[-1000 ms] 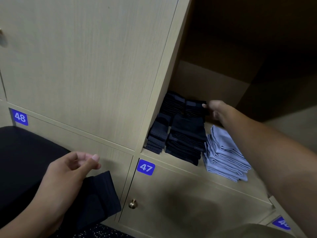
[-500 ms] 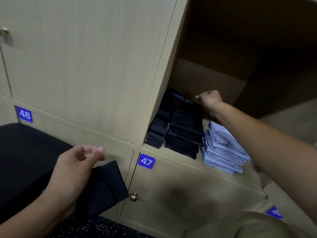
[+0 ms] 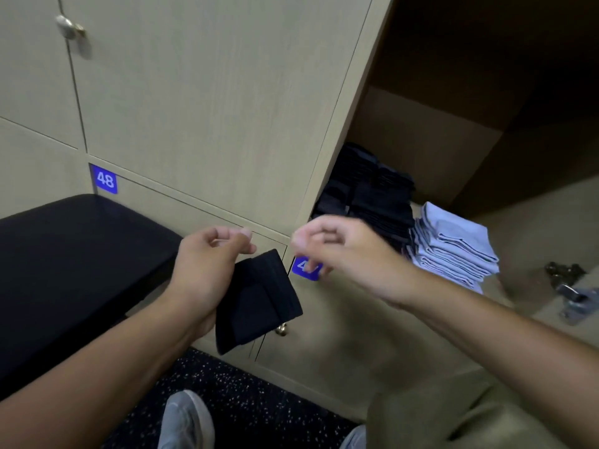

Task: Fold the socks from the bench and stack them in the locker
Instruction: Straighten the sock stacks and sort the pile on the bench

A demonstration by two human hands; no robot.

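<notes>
L hand (image 3: 207, 270) curled, gripping folded black sock (image 3: 259, 299), long axis hanging down-left. R hand (image 3: 340, 251) blurred, fingers loosely curled, holding nothing. Black bench (image 3: 71, 254) left; open locker (image 3: 437, 131) w/ dark sock stacks (image 3: 372, 196), grey stack (image 3: 453, 247). Label 47 (image 3: 301, 268) partly hidden.

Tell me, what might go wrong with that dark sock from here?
The black sock hangs from the left hand while the right hand holds nothing, so its fold may fall open. In the locker, the black stack leans against the grey stack; another sock could topple it.
</notes>
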